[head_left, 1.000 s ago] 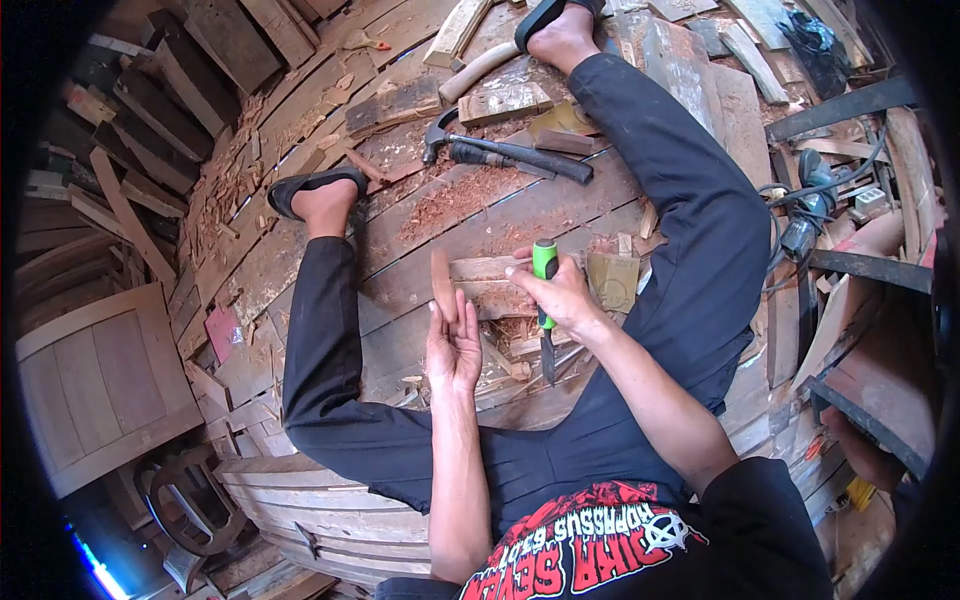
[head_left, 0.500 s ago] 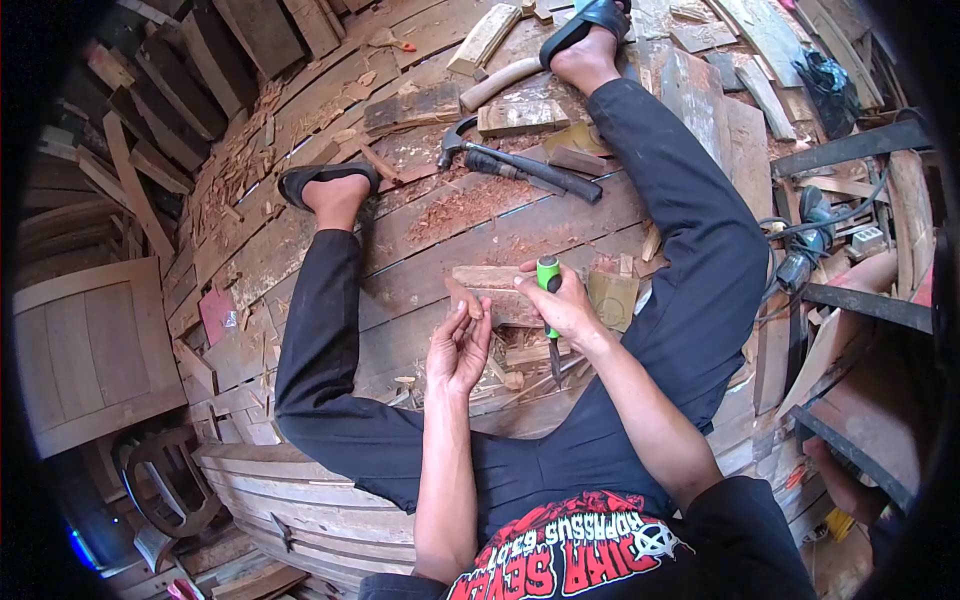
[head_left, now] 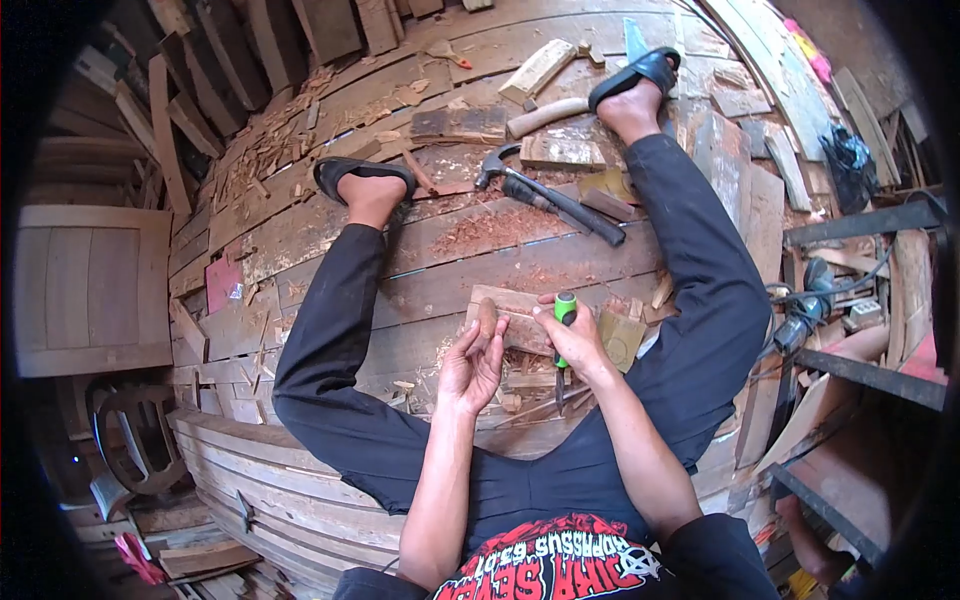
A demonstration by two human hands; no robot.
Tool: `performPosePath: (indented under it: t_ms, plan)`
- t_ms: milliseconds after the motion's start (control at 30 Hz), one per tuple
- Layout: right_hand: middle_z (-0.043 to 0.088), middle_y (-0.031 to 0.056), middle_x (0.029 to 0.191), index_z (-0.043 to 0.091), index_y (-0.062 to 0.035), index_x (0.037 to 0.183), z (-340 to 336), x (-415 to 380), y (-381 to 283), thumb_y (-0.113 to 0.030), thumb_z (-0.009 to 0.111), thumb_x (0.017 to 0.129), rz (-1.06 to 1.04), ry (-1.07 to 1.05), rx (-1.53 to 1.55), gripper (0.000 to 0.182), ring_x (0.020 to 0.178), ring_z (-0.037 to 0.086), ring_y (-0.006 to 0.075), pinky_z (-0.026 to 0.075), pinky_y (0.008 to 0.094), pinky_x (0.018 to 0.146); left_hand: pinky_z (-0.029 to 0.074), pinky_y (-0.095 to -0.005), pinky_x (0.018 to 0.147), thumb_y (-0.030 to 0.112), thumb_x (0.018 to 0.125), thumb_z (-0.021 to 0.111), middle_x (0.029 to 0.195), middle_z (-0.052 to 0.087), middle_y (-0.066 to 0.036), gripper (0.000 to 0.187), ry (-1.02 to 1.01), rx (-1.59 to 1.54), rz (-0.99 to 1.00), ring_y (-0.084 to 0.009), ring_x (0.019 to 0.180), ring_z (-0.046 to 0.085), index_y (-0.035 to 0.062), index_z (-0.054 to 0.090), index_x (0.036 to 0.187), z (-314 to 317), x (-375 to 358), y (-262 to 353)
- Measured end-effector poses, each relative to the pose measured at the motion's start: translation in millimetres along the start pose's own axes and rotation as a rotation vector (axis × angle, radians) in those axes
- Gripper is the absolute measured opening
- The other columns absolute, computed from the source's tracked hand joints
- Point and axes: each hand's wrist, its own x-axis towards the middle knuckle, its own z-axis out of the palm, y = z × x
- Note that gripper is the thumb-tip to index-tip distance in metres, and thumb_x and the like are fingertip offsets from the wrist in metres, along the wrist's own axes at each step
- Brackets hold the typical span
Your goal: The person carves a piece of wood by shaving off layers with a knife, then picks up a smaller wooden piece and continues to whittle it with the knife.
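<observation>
Between the fingertips of my left hand [head_left: 474, 368] is a small brown piece of wood [head_left: 487, 318], held upright. My right hand [head_left: 575, 338] is wrapped round a tool with a green and black handle [head_left: 565, 308], its dark metal end pointing down toward my lap. A pale wooden block [head_left: 520, 305] lies on the floor just behind both hands. Beyond it, a hammer [head_left: 560, 198] rests beside another dark-handled tool among reddish shavings [head_left: 490, 232].
Wood blocks [head_left: 562, 152] and scraps lie around my sandalled feet. A power tool [head_left: 808, 310] with a cable is at the right. Stacked boards [head_left: 290, 470] and a wooden panel [head_left: 95, 290] are at the left. Part of another person's arm [head_left: 805, 540] shows lower right.
The view has shifted, so the floor and legs appear farther right. The small wood piece in my left hand has turned more upright. My right hand still grips the green-handled tool.
</observation>
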Motion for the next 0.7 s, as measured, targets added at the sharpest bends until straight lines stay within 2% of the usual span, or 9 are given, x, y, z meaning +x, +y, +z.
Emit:
performPosePath:
  t_ms: [100, 267, 367, 400, 467, 500, 600, 633, 700]
  plan:
    - [0.067, 0.0013, 0.085, 0.067, -0.0056, 0.115, 2.0, -1.9, -3.8, -0.025, 0.077, 0.096, 0.026, 0.001, -0.006, 0.029, 0.067, 0.063, 0.0103, 0.053, 0.0282, 0.060, 0.064, -0.0346, 0.096, 0.020, 0.107, 0.058, 0.131, 0.064, -0.030, 0.046, 0.025, -0.059, -0.039, -0.0284, 0.110, 0.074, -0.0074, 0.047, 0.142, 3.4, 1.0, 6.0]
    - [0.067, 0.0023, 0.086, 0.067, -0.0061, 0.114, 2.1, -0.6, -2.1, -0.032, 0.075, 0.098, 0.027, 0.010, -0.009, 0.032, 0.068, 0.064, 0.0110, 0.055, 0.0284, 0.061, 0.066, -0.0372, 0.089, 0.018, 0.105, 0.058, 0.123, 0.070, -0.024, 0.040, 0.045, -0.012, -0.033, -0.0287, 0.109, 0.074, -0.0067, 0.054, 0.136, 7.7, 1.4, 13.9]
    - [0.067, 0.0036, 0.085, 0.063, -0.0051, 0.119, 3.3, -4.2, -7.8, -0.035, 0.075, 0.098, -0.002, 0.018, -0.037, 0.039, 0.067, 0.064, 0.0116, 0.054, 0.0286, 0.060, 0.067, -0.0389, 0.087, 0.021, 0.106, 0.057, 0.119, 0.072, -0.022, 0.039, 0.076, 0.009, -0.075, -0.0270, 0.103, 0.076, -0.0064, 0.055, 0.134, 2.3, 9.5, 21.6]
    - [0.066, 0.0035, 0.083, 0.060, -0.0050, 0.119, 3.8, -0.3, 0.9, -0.036, 0.076, 0.098, -0.077, 0.074, -0.058, 0.041, 0.065, 0.063, 0.0114, 0.054, 0.0281, 0.058, 0.067, -0.0397, 0.086, 0.023, 0.106, 0.056, 0.118, 0.072, -0.021, 0.040, 0.093, 0.010, -0.095, -0.0265, 0.100, 0.076, -0.0062, 0.056, 0.133, -1.4, 12.2, 24.9]
    - [0.063, 0.0033, 0.080, 0.054, -0.0049, 0.120, 4.8, 13.5, 25.8, -0.038, 0.078, 0.097, -0.227, 0.190, -0.099, 0.047, 0.063, 0.062, 0.0108, 0.052, 0.0272, 0.055, 0.065, -0.0406, 0.091, 0.025, 0.105, 0.057, 0.118, 0.072, -0.021, 0.046, 0.011, 0.020, -0.161, -0.0272, 0.102, 0.076, -0.0102, 0.052, 0.134, -9.4, 17.6, 33.1]
    - [0.061, 0.0026, 0.078, 0.052, -0.0057, 0.118, 2.8, 9.3, 19.5, -0.038, 0.078, 0.096, -0.187, 0.181, 0.002, 0.047, 0.061, 0.061, 0.0104, 0.051, 0.0268, 0.053, 0.065, -0.0410, 0.093, 0.026, 0.105, 0.057, 0.118, 0.072, -0.021, 0.049, -0.030, 0.025, -0.196, -0.0276, 0.103, 0.075, -0.0122, 0.051, 0.135, -11.3, 19.8, 34.4]
    - [0.056, 0.0004, 0.074, 0.045, -0.0083, 0.113, -4.1, 1.9, -7.4, -0.038, 0.080, 0.095, -0.147, 0.176, 0.269, 0.049, 0.057, 0.058, 0.0094, 0.048, 0.0259, 0.049, 0.064, -0.0454, 0.092, 0.022, 0.103, 0.052, 0.127, 0.068, -0.023, 0.041, 0.086, 0.065, -0.138, -0.0326, 0.110, 0.073, -0.0095, 0.054, 0.130, 12.8, 9.6, 24.1]
    - [0.054, -0.0004, 0.073, 0.044, -0.0092, 0.111, -6.9, 4.4, -8.7, -0.038, 0.080, 0.095, -0.177, 0.188, 0.336, 0.049, 0.056, 0.057, 0.0092, 0.047, 0.0258, 0.048, 0.061, -0.0483, 0.100, 0.018, 0.102, 0.049, 0.136, 0.063, -0.026, 0.043, 0.061, 0.086, -0.105, -0.0373, 0.122, 0.067, -0.0118, 0.049, 0.132, 13.0, 7.9, 23.2]
    - [0.052, -0.0015, 0.073, 0.044, -0.0106, 0.108, -12.0, 7.0, -9.7, -0.038, 0.080, 0.095, -0.222, 0.198, 0.422, 0.047, 0.056, 0.055, 0.0086, 0.046, 0.0256, 0.047, 0.058, -0.0508, 0.104, 0.017, 0.101, 0.048, 0.140, 0.060, -0.026, 0.040, 0.026, 0.275, -0.011, -0.0391, 0.127, 0.064, -0.0089, 0.049, 0.132, 23.7, 1.4, 14.5]
